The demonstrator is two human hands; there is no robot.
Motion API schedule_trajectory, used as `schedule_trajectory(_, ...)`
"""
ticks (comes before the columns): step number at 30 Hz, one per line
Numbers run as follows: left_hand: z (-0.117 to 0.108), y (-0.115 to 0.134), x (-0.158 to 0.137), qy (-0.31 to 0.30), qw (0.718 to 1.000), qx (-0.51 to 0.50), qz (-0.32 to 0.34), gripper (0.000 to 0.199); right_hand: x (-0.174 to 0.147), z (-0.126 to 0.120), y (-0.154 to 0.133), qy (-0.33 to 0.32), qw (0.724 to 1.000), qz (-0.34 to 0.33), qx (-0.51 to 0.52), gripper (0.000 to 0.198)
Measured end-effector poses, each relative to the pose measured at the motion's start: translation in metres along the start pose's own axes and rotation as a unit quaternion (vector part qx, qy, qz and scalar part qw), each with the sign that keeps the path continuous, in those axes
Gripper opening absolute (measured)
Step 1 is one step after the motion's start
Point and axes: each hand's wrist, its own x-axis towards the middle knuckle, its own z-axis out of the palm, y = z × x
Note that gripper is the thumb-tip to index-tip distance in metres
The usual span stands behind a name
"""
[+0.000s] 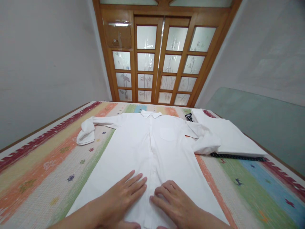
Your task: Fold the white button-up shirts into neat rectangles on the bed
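A white long-sleeved button shirt (pixel 133 146) lies front up and spread out, its collar at the far end and its sleeves out to both sides. My left hand (pixel 121 197) rests flat on the shirt, left of the button strip, with its fingers stretched out. Just right of the strip, my right hand (pixel 175 202) touches the fabric with bent fingers, the thumb apart from them and partly cut off by the lower edge. I see nothing held in either hand. The shirt's lower hem is mostly out of view.
A colourful striped cloth (pixel 64 165) covers the surface under the shirt. Folded white clothes (pixel 233 136) with dark patterned fabric beneath are stacked at the right, touching the shirt's sleeve. A pale green board (pixel 257 117) stands along the right wall. Wooden glass-paned doors (pixel 154 57) stand behind.
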Motion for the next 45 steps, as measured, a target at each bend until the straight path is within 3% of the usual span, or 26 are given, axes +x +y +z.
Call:
schedule_trajectory(2, 0.002, 0.005, 0.004, 0.004, 1.0, 0.016, 0.017, 0.076, 0.013, 0.011, -0.004, -0.008, 1.0, -0.019, -0.023, 0.046)
schedule_trajectory(5, 0.01, 0.012, 0.008, 0.036, 0.998, 0.046, 0.034, 0.043, 0.028, 0.026, -0.008, -0.044, 0.997, -0.041, -0.054, 0.023)
schedule_trajectory(8, 0.017, 0.017, 0.01, 0.071, 0.993, 0.085, 0.031, 0.013, 0.032, 0.035, -0.008, -0.07, 0.995, -0.047, -0.059, 0.024)
schedule_trajectory(11, 0.019, 0.022, 0.01, 0.083, 0.989, 0.116, 0.041, 0.017, 0.027, 0.039, -0.006, -0.048, 0.998, -0.037, -0.028, 0.019)
schedule_trajectory(14, 0.022, 0.027, 0.012, 0.083, 0.988, 0.12, 0.048, 0.019, 0.019, 0.04, -0.005, 0.032, 0.998, -0.015, 0.06, 0.006)
schedule_trajectory(19, 0.035, 0.032, 0.021, 0.086, 0.986, 0.133, 0.05, 0.021, 0.008, 0.041, -0.008, 0.147, 0.974, 0.014, 0.171, 0.015)
schedule_trajectory(24, 0.047, 0.032, 0.03, 0.069, 0.986, 0.148, 0.046, 0.02, 0.008, 0.041, -0.012, 0.209, 0.955, 0.02, 0.207, 0.016)
schedule_trajectory(28, 0.061, 0.032, 0.035, 0.091, 0.979, 0.176, 0.044, 0.025, 0.01, 0.044, -0.012, 0.262, 0.935, 0.015, 0.237, 0.017)
schedule_trajectory(34, 0.066, 0.032, 0.036, 0.101, 0.967, 0.2, 0.118, 0.021, 0.005, 0.054, -0.01, 0.27, 0.937, 0.011, 0.222, 0.02)
schedule_trajectory(45, 0.059, 0.033, 0.034, 0.092, 0.959, 0.203, 0.174, 0.015, 0.01, 0.047, -0.01, 0.264, 0.927, -0.036, 0.264, 0.02)
